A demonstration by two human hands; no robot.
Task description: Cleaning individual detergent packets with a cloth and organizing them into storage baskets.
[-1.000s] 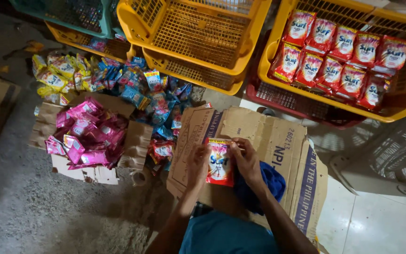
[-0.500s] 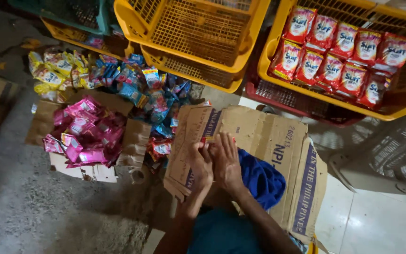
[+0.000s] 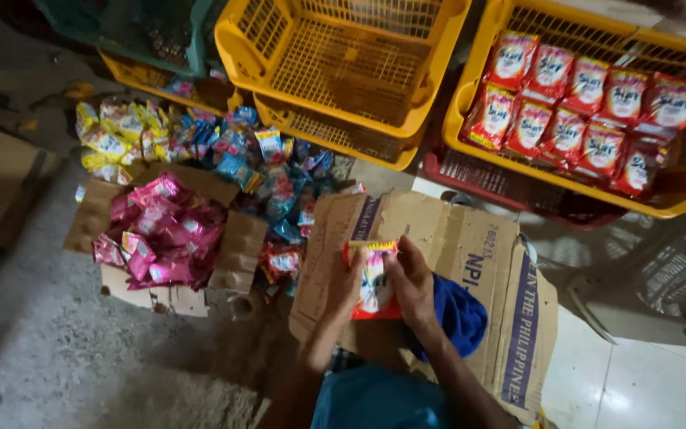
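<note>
Both of my hands hold one red and white sachet (image 3: 375,280) upright over a flattened cardboard box (image 3: 470,246). My left hand (image 3: 346,287) grips its left edge and my right hand (image 3: 413,284) grips its right edge. A blue cloth (image 3: 458,314) lies on the cardboard just right of my right hand. Several matching red sachets (image 3: 577,119) are laid in rows in a yellow crate (image 3: 470,95) at the upper right.
An empty yellow crate (image 3: 343,59) stands at top centre, stacked on another. A pile of pink packets (image 3: 160,234) sits on cardboard at left. Blue packets (image 3: 263,167) and yellow packets (image 3: 117,135) are heaped behind it. White tiles (image 3: 637,373) lie at lower right.
A second ago my hands held a sachet flat over the cardboard. Half a second ago they were closed together with none showing. Now they hold a sachet upright again.
</note>
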